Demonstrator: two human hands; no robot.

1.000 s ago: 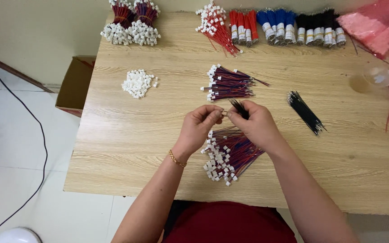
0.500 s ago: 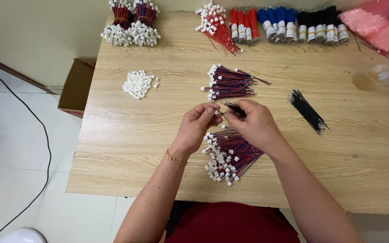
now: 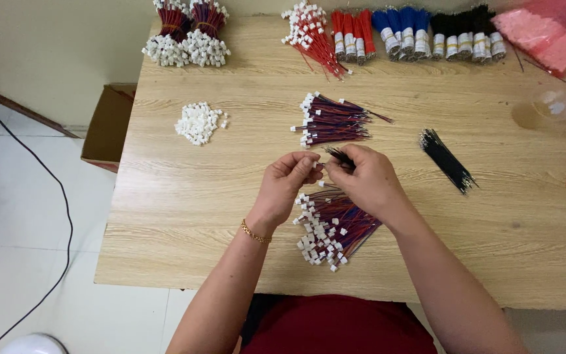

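Hands (image 3: 325, 180) unmoved, black wires (image 3: 339, 156) still pinched

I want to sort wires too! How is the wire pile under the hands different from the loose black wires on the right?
The wire pile under the hands is red and blue with white plugs; the loose black wires are plain black with no plugs showing. The pile fans out wide; the black wires lie in a narrow slanted bunch. Both rest on the wooden table.

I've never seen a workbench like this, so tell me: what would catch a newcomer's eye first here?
First the two hands, left hand and right hand, meeting at the middle of the wooden table and pinching thin black wires between them. Just below them lies a fanned heap of red and blue wires with white plugs. Along the far edge runs a row of red, blue and black wire bundles.
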